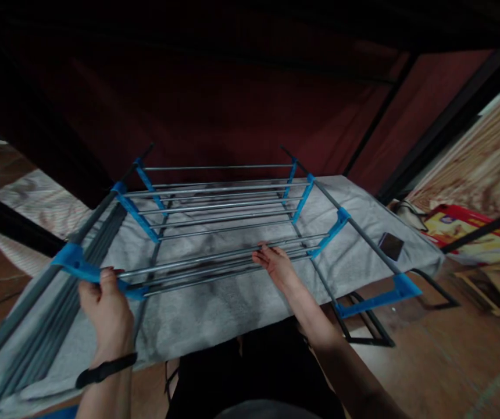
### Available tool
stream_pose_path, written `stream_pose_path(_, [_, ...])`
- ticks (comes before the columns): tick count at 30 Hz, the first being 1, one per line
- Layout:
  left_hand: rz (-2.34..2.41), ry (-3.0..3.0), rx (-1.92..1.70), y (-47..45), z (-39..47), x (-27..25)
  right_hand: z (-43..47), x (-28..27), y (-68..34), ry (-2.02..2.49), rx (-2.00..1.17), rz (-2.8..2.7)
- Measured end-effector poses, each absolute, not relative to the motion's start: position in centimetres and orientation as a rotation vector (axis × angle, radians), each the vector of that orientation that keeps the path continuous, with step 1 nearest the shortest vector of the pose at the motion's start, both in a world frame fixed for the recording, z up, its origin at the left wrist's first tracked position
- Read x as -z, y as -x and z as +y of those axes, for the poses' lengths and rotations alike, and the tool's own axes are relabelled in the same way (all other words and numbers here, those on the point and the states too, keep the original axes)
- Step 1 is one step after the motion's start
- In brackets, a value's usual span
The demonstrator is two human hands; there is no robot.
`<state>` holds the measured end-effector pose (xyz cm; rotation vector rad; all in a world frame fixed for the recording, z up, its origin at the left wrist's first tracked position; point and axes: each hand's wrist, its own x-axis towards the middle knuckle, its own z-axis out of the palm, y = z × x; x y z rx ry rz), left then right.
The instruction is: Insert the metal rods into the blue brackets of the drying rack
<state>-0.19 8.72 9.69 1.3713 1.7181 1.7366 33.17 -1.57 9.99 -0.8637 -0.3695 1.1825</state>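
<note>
A rack of grey metal rods and blue plastic brackets lies on a grey cloth (197, 326) in front of me. My left hand (107, 314), with a dark wristband, is closed around a blue bracket (75, 262) at the rack's left, where the rod ends meet it. My right hand (276, 266) pinches a thin metal rod (206, 257) between thumb and fingers, right of its middle. That rod's right end is near another blue bracket (331, 233). At the lower right, a further blue bracket (376, 297) has no crossing rods.
Several loose grey rods (64, 314) lie together at the left on the cloth. A dark phone-like object (392, 246) rests on the cloth's right side. Beyond stand a dark red panel (215, 110) and black frame bars; a red-and-yellow package (472, 230) and wooden pieces (498, 288) are at right.
</note>
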Motion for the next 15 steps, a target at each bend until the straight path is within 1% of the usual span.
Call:
stream_pose_path(7, [1.699, -1.293, -1.789, -0.4, 8.4, -10.4, -2.0, -10.3, -33.2, 0.843, -1.201, -0.368])
stream_pose_path(15, [1.707, -1.331, -1.807, 1.1, 9.4, -8.7, -1.9, -10.0, -33.5, 0.852, -1.201, -0.397])
